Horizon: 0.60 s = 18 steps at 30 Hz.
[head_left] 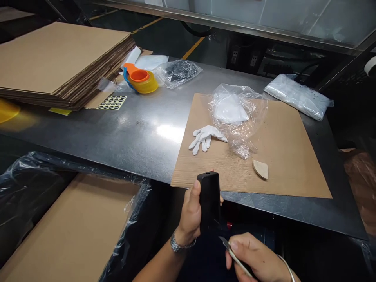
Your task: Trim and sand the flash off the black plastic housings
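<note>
My left hand (190, 213) grips a black oblong block (209, 199) upright, just in front of the steel table's near edge. Below it, my right hand (255, 258) pinches a thin grey blade-like tool (232, 250) whose tip points toward the base of the block. Beyond the block lies a brown cardboard sheet (288, 156) on the table, with a white glove (204, 138), a crumpled clear plastic bag (237, 117) and a small tan wedge-shaped piece (261, 169) on it.
A thick stack of cardboard sheets (58, 58) fills the table's far left, beside an orange-and-yellow tape dispenser (141, 80), a sticker sheet (112, 102) and bagged items (178, 72). A sealed white bag (298, 96) lies far right. A plastic-lined carton (67, 231) stands below left.
</note>
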Motion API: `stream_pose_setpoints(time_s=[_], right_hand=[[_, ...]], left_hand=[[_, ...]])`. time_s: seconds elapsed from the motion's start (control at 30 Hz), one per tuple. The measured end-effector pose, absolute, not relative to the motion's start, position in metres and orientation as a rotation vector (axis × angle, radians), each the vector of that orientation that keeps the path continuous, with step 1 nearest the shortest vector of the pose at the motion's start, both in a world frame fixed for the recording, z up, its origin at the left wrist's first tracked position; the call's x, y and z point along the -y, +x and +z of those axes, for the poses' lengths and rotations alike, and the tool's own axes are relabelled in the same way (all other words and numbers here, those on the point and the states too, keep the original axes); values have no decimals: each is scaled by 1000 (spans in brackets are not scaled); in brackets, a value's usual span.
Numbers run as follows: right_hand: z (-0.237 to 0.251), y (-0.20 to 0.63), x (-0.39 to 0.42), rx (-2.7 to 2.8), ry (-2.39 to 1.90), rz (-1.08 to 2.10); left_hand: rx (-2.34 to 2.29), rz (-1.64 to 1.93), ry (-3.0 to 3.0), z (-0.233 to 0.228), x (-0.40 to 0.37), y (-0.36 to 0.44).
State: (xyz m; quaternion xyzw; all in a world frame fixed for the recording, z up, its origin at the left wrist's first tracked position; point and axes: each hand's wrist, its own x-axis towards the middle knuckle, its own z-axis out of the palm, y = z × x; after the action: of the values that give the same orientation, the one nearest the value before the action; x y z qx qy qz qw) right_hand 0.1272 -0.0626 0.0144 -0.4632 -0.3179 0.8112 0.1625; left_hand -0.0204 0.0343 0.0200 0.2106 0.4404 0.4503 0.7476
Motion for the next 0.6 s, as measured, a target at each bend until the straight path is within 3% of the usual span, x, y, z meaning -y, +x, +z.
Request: stream_pose_setpoints(time_s=[0.07, 0.17, 0.37, 0.43, 0.6], right_hand=[[16, 133, 61, 713, -1175, 2315], [24, 157, 50, 795, -1414, 1931], [14, 244, -4, 1597, -2313, 271], [3, 262, -20, 1641, -2368, 66], [3, 243, -22, 1708, -2262, -88]], left_hand=[[-946, 898, 289, 21, -40, -20], [-904, 779, 86, 20, -46, -20], [-781, 581, -39, 13, -45, -18], [-752, 522, -47, 12, -43, -16], [-717, 378, -83, 9, -37, -13]])
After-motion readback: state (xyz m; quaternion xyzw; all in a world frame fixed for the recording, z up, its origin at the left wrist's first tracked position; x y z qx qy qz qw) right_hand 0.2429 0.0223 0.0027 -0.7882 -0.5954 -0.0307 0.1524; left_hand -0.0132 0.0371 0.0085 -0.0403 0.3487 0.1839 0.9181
